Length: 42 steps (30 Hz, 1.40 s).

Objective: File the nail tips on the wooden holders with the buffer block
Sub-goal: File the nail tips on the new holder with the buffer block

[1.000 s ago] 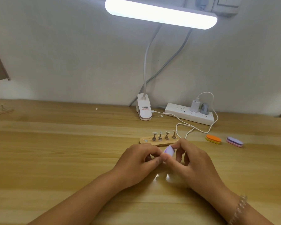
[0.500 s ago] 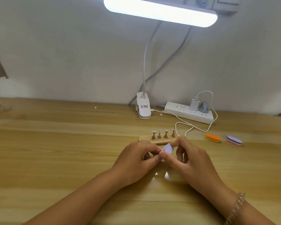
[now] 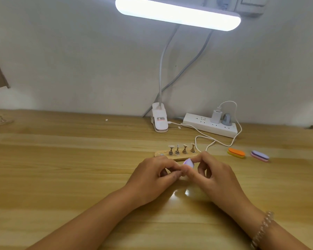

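The right hand [image 3: 211,177] pinches the lilac buffer block [image 3: 188,162] between thumb and fingers, over the surface [image 3: 61,168]. The left hand [image 3: 152,175] meets it fingertip to fingertip with fingers curled, and it cannot be told whether they hold anything. Directly behind both hands lies the wooden holder strip [image 3: 177,157], carrying four upright pegs with nail tips [image 3: 184,146]; to the right of the strip, well apart from the hands, an orange buffer [image 3: 236,152] and a purple buffer [image 3: 260,155] lie side by side.
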Tool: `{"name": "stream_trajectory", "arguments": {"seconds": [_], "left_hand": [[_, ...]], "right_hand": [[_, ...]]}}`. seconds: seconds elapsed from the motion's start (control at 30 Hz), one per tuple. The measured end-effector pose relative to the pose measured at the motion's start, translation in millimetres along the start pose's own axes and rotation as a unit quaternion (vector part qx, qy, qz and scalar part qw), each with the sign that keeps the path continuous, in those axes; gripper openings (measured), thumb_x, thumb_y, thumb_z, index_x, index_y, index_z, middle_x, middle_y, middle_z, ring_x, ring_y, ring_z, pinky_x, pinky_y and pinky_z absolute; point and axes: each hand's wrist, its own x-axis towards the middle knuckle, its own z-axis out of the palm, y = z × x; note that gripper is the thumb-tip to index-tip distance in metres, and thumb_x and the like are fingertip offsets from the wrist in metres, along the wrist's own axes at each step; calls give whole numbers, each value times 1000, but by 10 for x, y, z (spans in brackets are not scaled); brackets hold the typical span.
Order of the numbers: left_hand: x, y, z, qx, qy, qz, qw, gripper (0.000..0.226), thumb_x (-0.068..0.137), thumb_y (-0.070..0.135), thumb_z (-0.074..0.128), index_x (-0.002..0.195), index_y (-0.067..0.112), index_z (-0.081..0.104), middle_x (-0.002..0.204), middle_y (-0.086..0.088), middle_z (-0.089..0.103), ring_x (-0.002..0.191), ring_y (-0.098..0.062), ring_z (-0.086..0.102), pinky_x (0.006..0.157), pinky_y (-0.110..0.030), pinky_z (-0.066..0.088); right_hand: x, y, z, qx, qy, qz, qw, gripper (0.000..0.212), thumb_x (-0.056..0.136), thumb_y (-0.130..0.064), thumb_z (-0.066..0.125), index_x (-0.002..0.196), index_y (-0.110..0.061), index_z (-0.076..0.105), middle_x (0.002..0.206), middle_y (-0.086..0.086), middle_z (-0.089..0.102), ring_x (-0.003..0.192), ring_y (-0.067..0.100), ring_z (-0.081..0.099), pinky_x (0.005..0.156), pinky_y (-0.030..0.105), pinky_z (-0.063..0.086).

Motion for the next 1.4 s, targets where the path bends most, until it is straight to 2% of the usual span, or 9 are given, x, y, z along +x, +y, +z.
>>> {"name": "stream_trajectory", "arguments": {"seconds": [0.33,0.4,0.5,0.63,0.8,0.9,1.07,1.23,1.4], "left_hand": [[-9,13,-4,7,-9,8,1000,11,91,32,66,96,35,75,78,25,63,69,-2,57,65,-23,45],[-8,25,-6,13,-13,9,1000,15,88,33,61,96,33,74,76,26,61,69,-2,56,65,-26,45],[3,19,-3,16,-10,8,1000,13,94,33,62,97,33,74,80,21,65,74,-6,59,68,-31,48],[-6,58,-11,6,-12,12,1000,21,91,30,53,98,31,73,79,28,62,76,2,57,67,-19,41],[-2,74,-16,-12,-15,3,1000,19,92,28,50,89,39,65,73,26,60,70,-2,58,71,-39,52],[-4,89,-25,-10,-14,9,1000,21,91,28,47,82,42,59,70,26,59,68,-2,54,67,-33,48],[0,64,-11,-46,-8,-3,999,15,101,25,54,96,27,69,80,15,64,70,-14,62,72,-46,54],[12,62,-46,-72,1,-8,997,18,102,18,53,94,28,65,76,13,64,58,-7,56,65,-35,49],[4,81,-25,-59,-6,-15,998,16,101,17,53,99,23,68,66,21,58,58,-6,56,62,-20,40]], "right_hand": [[-43,-16,10,-35,4,-30,999,41,75,-69,59,91,-32,64,69,-9,55,60,10,50,56,27,36],[-76,-55,31,-39,-12,-61,997,38,77,-67,62,93,-33,63,72,-11,55,58,11,48,53,25,35],[-25,-27,12,0,1,-29,1000,40,74,-69,60,90,-33,65,75,-9,58,60,10,48,57,24,35],[-71,-52,35,-37,-11,-77,996,37,78,-66,61,96,-35,64,82,-14,59,58,15,48,53,24,38],[-31,-10,9,-9,16,-52,998,39,75,-68,60,95,-34,65,86,-14,63,59,14,49,57,27,40],[-72,-44,36,-38,-5,-97,995,34,80,-62,65,99,-34,64,90,-16,61,57,15,49,54,25,41],[-24,-1,11,-24,34,-52,998,36,76,-60,66,97,-31,64,92,-17,65,56,16,50,56,26,42],[-70,-23,42,-14,5,-73,997,35,75,-57,70,99,-32,65,92,-18,64,54,15,49,55,19,38],[-38,-11,36,-6,33,-52,998,38,72,-58,67,99,-32,63,93,-18,64,54,18,50,56,27,43]]}}
